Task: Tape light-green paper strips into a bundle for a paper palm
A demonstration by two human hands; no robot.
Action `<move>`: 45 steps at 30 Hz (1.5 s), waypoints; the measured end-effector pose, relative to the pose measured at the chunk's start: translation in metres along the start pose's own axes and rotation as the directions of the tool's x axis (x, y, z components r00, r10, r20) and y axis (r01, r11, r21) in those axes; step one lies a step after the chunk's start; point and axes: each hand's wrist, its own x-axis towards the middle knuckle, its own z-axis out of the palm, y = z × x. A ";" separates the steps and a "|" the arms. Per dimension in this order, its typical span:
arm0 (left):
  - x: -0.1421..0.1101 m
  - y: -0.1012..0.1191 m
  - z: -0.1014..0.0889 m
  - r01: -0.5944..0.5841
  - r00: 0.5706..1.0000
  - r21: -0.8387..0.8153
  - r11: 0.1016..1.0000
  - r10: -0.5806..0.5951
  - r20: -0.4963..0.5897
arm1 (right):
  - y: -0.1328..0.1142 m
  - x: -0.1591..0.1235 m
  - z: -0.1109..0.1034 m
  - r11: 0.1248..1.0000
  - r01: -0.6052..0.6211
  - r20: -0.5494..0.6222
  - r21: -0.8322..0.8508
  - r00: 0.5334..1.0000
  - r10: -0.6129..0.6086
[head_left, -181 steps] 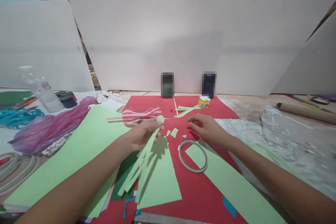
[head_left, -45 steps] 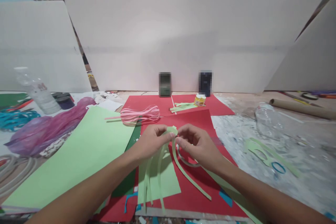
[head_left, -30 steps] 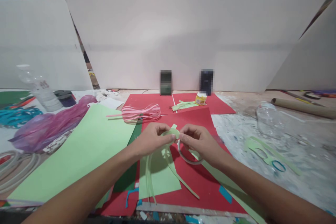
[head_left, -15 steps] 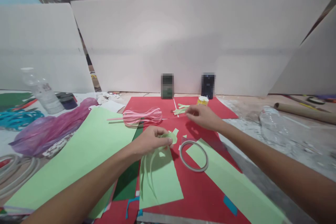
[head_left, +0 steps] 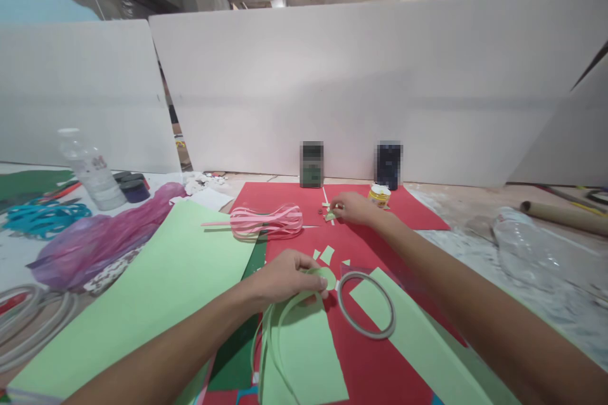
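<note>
My left hand (head_left: 297, 278) pinches a small light green paper disc (head_left: 327, 278) between thumb and fingers. Thin green paper strips (head_left: 273, 345) hang in loops below that hand, over a torn-edged green sheet (head_left: 308, 354). Farther forward, my right hand (head_left: 358, 207) has its fingers closed on small green paper scraps (head_left: 330, 216), partly hidden by the fingertips. Just behind this hand stands a yellow jar (head_left: 380, 197) with a white top. A grey ring (head_left: 342, 311) lies to the right of my left hand, beside a few cut green bits (head_left: 327, 255).
A pink ribbon bundle (head_left: 266, 220) lies on red sheets (head_left: 285, 193). Large green paper (head_left: 156, 285), a purple plastic bag (head_left: 109, 234) and an upright bottle (head_left: 97, 177) are left. Two blurred phone-like devices lean against the white panel (head_left: 351, 76). Another clear bottle (head_left: 515, 237) lies right.
My right hand has closed its fingers on the green scraps, and fewer of them show. My left hand still holds the disc. The whole view has shifted, so things appear lower and more right.
</note>
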 end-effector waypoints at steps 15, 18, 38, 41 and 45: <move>0.000 -0.002 -0.001 0.021 1.000 -0.053 0.998 -0.020 0.016 | -0.013 0.003 -0.003 0.994 0.108 -0.002 0.027 0.994 -0.108; 0.000 -0.002 -0.001 0.006 1.000 -0.060 0.998 -0.004 0.022 | -0.013 0.008 -0.001 0.994 0.101 0.033 0.035 0.994 -0.103; -0.003 0.005 0.002 -0.034 0.999 -0.051 0.998 0.032 -0.041 | -0.042 -0.036 -0.091 0.859 0.143 -0.460 0.492 0.880 0.117; -0.004 0.009 0.006 -0.090 0.982 -0.100 0.991 0.072 -0.174 | -0.064 -0.084 -0.103 0.753 0.203 -0.351 0.626 0.936 0.039; -0.009 0.013 0.012 -0.230 0.946 -0.218 0.948 0.165 -0.279 | -0.096 -0.143 -0.072 0.617 0.160 -0.191 0.771 0.981 -0.015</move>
